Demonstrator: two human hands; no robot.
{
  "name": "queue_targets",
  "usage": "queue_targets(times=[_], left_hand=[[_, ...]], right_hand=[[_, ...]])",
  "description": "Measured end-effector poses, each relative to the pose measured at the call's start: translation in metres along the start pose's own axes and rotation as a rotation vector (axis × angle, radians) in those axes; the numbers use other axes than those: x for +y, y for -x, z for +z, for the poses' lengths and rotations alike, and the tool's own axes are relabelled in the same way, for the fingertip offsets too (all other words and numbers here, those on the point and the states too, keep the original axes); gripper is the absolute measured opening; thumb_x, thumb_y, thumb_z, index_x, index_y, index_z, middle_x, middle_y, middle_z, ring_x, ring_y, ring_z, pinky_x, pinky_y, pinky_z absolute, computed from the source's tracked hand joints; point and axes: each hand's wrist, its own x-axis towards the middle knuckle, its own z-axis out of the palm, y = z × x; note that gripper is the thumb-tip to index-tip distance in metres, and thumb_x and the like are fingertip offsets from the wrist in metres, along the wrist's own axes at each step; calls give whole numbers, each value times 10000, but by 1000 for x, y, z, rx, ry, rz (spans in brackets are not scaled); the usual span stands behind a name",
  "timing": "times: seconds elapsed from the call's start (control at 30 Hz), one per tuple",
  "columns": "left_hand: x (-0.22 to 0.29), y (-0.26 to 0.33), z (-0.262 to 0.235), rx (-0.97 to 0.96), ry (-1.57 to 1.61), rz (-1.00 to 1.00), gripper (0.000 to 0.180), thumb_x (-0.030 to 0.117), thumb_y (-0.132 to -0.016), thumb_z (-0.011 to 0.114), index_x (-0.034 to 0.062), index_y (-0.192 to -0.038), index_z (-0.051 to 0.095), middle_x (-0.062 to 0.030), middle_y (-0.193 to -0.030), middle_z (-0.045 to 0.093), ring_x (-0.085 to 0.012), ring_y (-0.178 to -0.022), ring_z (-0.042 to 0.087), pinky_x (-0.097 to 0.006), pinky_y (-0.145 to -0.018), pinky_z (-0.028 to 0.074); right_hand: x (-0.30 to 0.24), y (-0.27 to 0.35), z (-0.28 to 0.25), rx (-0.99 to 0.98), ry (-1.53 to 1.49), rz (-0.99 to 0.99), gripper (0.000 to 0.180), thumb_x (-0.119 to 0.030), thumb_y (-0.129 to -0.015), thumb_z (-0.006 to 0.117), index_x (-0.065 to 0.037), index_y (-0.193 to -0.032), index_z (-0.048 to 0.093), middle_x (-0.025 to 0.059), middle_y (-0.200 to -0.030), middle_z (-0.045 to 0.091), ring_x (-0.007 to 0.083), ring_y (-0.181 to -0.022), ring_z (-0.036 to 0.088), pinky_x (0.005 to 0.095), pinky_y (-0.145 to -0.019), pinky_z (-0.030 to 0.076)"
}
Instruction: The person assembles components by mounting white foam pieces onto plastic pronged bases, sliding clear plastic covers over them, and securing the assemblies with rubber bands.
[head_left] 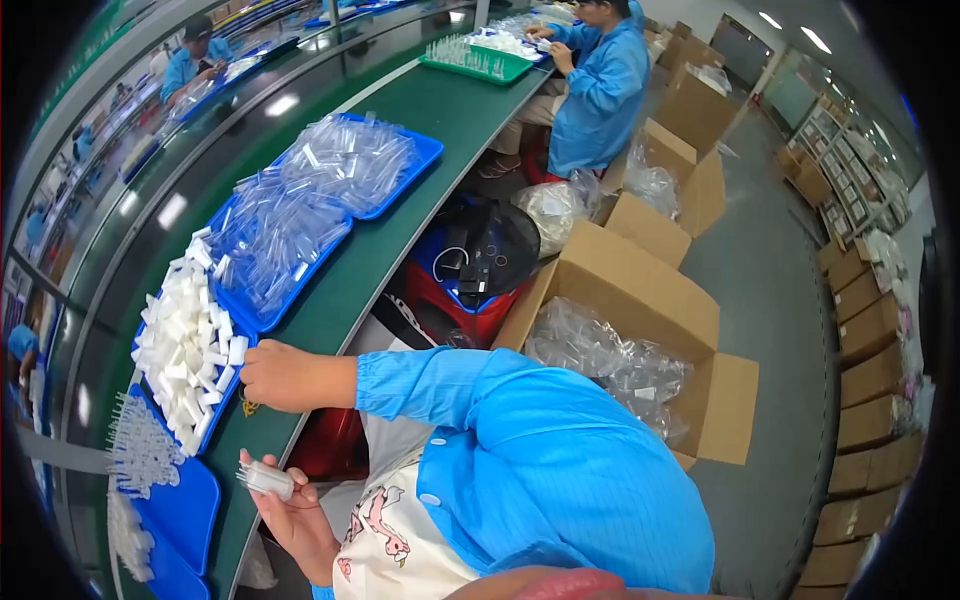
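one left hand [297, 520] grasped a translucent cylinder [271, 482], one right hand [278, 377] pinched a white block [237, 350], by a heaped blue tray [221, 408]

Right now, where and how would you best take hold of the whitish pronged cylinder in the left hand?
The whitish pronged cylinder is probably best pinched across its round body, coming from the camera-facing side, which the left hand leaves largely exposed. Thin prongs stick out at its left end, so avoid that end.
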Motion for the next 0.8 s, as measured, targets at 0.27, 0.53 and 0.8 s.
queue_targets(times=[0.27, 0.53, 0.8], left_hand=[[-10, 5, 11, -32, -36, 36, 653, 208, -958, 603, 79, -1500, 264, -74, -1212, 512, -162, -757, 556, -240, -586, 458], [-12, 7, 9, 72, -74, -5, 653, 185, -908, 659, 34, -1448, 324, -67, -1130, 504, -162, -708, 549, -261, -553, 437], [-6, 0, 8, 127, -187, 48, 711, 91, -874, 650, 24, -1485, 292, -58, -1065, 531, -143, -680, 556, -256, -546, 453]], right_hand=[[11, 6, -15, 95, -144, 105, 102, -234, -759, 714, -161, -727, 651, -18, -775, 580, 209, -852, 550, 364, -768, 403], [14, -11, -25, 89, -116, 66, 145, -252, -766, 724, -152, -727, 626, -13, -773, 588, 214, -827, 565, 378, -713, 408], [-2, -29, -36, 363, -346, 175, 102, -135, -837, 647, -59, -775, 622, 87, -774, 622, 312, -778, 614, 423, -667, 465]])
